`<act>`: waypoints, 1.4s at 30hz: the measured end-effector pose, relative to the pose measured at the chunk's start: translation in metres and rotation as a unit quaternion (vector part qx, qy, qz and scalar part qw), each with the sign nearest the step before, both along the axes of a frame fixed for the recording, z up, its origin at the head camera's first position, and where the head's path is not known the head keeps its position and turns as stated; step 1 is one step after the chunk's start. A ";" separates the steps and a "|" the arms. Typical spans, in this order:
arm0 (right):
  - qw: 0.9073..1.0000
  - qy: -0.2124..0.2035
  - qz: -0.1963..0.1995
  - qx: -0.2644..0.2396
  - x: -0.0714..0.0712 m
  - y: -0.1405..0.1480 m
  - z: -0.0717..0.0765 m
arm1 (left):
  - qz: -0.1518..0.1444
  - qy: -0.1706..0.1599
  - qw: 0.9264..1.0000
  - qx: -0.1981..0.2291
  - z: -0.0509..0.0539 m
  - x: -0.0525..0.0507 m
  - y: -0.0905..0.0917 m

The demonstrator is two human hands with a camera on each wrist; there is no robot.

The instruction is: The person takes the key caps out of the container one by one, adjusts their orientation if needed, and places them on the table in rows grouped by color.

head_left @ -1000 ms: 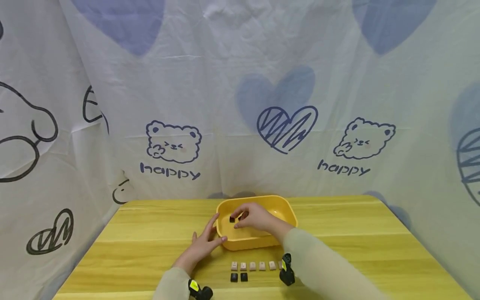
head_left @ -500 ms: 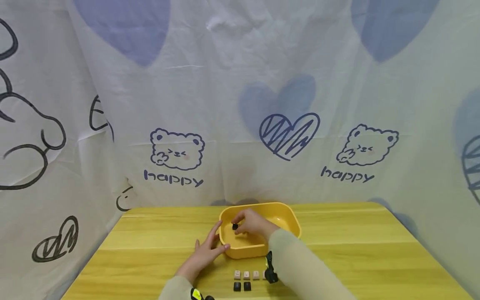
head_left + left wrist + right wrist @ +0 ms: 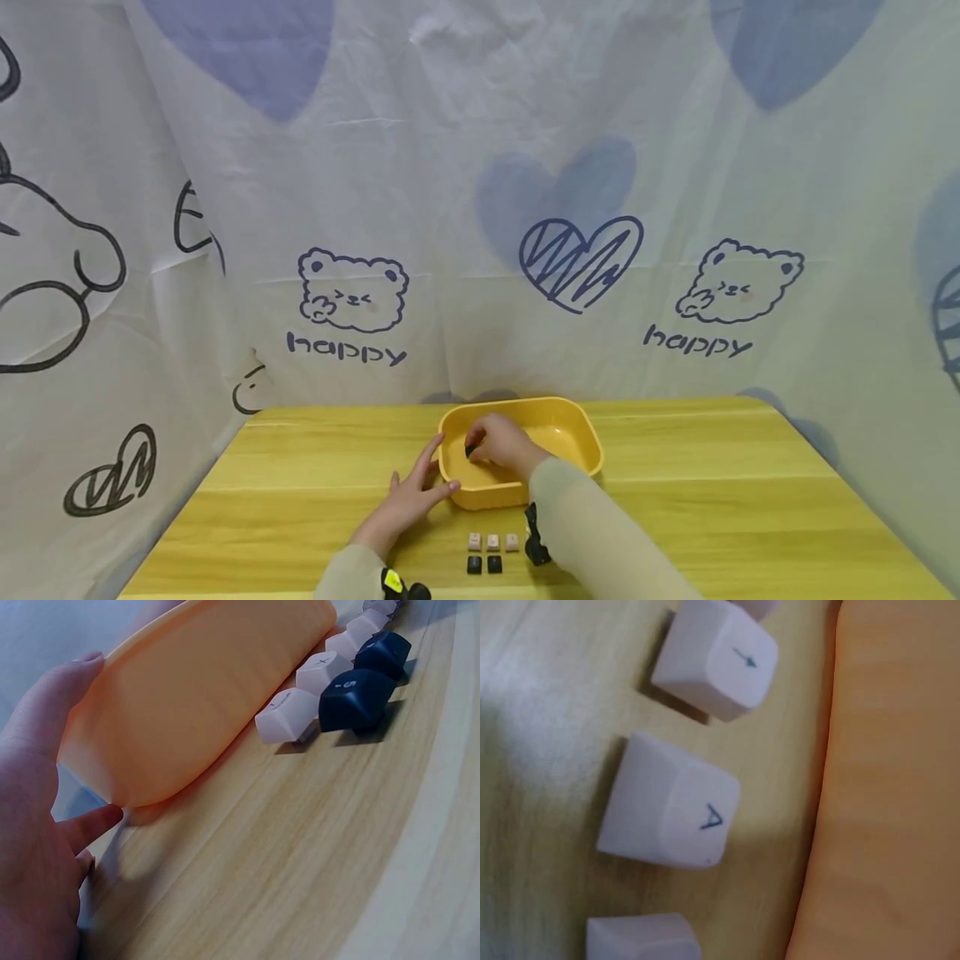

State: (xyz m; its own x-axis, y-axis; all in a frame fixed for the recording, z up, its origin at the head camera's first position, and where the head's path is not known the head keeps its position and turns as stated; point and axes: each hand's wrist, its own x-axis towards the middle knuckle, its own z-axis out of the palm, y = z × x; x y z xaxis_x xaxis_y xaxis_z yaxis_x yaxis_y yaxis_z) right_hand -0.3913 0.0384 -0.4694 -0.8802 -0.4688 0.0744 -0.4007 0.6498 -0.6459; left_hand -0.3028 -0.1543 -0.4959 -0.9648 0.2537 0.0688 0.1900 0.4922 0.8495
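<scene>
In the head view my right hand is inside the yellow plastic basin, pinching a black keycap between thumb and fingers near the basin's left end. My left hand rests against that end with fingers spread and fairly straight, thumb on the near rim. From the left wrist, the thumb lies along the basin's upper edge while one finger touches low on its wall. In front of the basin stand white keycaps in a row, with two black keycaps nearer me.
The right sleeve and its wrist camera cover part of the keycap row. White keycaps marked with an arrow and an A show beside the basin wall. A printed cloth hangs behind the wooden table.
Over the last second my right hand has closed in on a black keycap in the basin and shifted slightly left and down. The right sleeve now hides more white keycaps. My left hand keeps its place.
</scene>
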 end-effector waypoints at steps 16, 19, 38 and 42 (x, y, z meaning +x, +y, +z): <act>0.990 -0.045 0.044 -0.128 0.019 0.024 0.026 | 0.004 -0.020 1.000 0.006 0.002 0.003 0.002; 0.983 -0.073 0.064 -0.158 0.026 0.032 0.030 | 0.008 -0.024 1.000 0.010 0.002 0.004 0.003; 0.953 -0.138 0.071 -0.260 0.088 0.064 0.044 | 0.007 -0.019 1.000 0.011 -0.001 0.001 0.003; 0.944 -0.165 0.066 -0.279 0.102 0.068 0.044 | 0.007 -0.018 1.000 0.013 0.000 0.001 0.003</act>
State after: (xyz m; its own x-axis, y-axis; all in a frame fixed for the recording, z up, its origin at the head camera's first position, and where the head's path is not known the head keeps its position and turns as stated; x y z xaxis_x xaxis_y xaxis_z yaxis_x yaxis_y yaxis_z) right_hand -0.2894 0.1061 -0.4250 -0.8352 -0.5448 0.0745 -0.1716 0.1295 -0.9766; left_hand -0.3018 -0.1515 -0.4954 -0.9704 0.2382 0.0392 0.1512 0.4731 0.8679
